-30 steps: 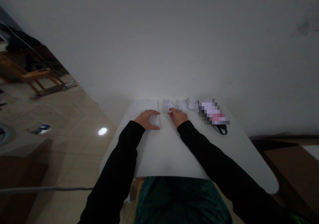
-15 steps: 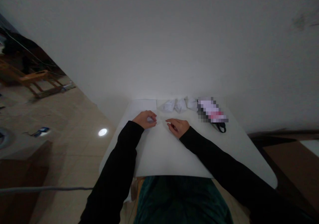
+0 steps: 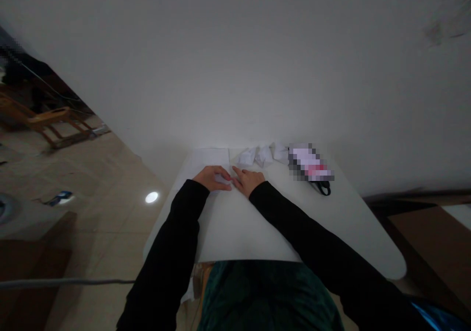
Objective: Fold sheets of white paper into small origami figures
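Both my hands meet near the far middle of a white table (image 3: 257, 223). My left hand (image 3: 211, 178) is curled round a small white piece of paper (image 3: 222, 178), fingers closed on it. My right hand (image 3: 248, 180) lies beside it with fingers stretched toward the same paper, touching its right edge. A flat white sheet (image 3: 208, 156) lies just beyond my left hand. Several folded or crumpled white paper pieces (image 3: 259, 155) sit in a row beyond my right hand.
A blurred white and pink object with a black strap (image 3: 311, 166) lies at the far right of the table. A plain wall rises behind the table. Tiled floor and a wooden frame (image 3: 51, 122) are at the left. My lap in green cloth is below.
My right hand has moved left to meet my left hand at the small paper. Before that it drew back from the row of paper pieces.
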Motion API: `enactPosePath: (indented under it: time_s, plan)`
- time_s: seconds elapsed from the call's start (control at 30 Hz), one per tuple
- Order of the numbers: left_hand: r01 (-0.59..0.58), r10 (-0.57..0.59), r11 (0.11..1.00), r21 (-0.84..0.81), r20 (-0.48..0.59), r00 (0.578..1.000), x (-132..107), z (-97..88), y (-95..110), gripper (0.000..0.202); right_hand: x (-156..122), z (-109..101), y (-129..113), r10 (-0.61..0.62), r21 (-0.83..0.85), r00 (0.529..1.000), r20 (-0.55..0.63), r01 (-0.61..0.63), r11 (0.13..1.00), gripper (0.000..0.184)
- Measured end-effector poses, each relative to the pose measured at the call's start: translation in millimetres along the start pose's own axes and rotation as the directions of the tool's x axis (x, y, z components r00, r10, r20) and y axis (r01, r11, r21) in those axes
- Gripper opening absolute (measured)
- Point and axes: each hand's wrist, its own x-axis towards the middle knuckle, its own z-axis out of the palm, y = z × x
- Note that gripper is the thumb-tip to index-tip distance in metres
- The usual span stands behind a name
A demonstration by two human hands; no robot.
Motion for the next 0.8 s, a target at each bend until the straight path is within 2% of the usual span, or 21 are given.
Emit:
enactPosePath:
  time_s: [0.13, 0.23, 0.4, 0.53, 0.67, 0.8]
  plan:
    - [-0.018, 0.019, 0.998, 0.053, -0.012, 1.0, 0.7, 0.6, -0.6, 0.035, -1.7, 0.2, 2.2, 0.071, 0.004, 0.997, -0.006, -0.071, 0.997, 0.053]
    - [-0.029, 0.029, 0.995, 0.092, 0.003, 1.0, 0.7, 0.0, -1.9, 0.034, -2.0, 0.1, 3.5, 0.056, 0.002, 0.998, -0.007, -0.055, 0.998, 0.051]
    - [-0.019, 0.017, 0.997, 0.075, 0.023, 1.0, -0.8, -2.8, -4.9, 0.033, -1.2, 0.8, 2.7, 0.022, -0.014, 1.0, 0.001, -0.022, 1.0, 0.051]
    - [-0.024, 0.022, 0.999, 0.034, 0.038, 0.999, -1.2, -4.0, -7.3, 0.031, -0.3, 0.7, 1.1, 0.067, -0.014, 0.998, 0.007, -0.067, 0.998, 0.056]
    - [-0.035, 0.034, 0.999, 0.012, 0.027, 0.999, -1.2, -3.4, -11.5, 0.018, -2.8, -0.9, 3.7, 0.112, -0.008, 0.994, -0.006, -0.112, 0.994, 0.053]
    - [-0.026, 0.025, 1.0, 0.01, 0.007, 1.0, -1.6, -1.2, -13.6, 0.021, -9.1, -1.8, 9.2, 0.136, -0.002, 0.991, -0.007, -0.136, 0.991, 0.046]
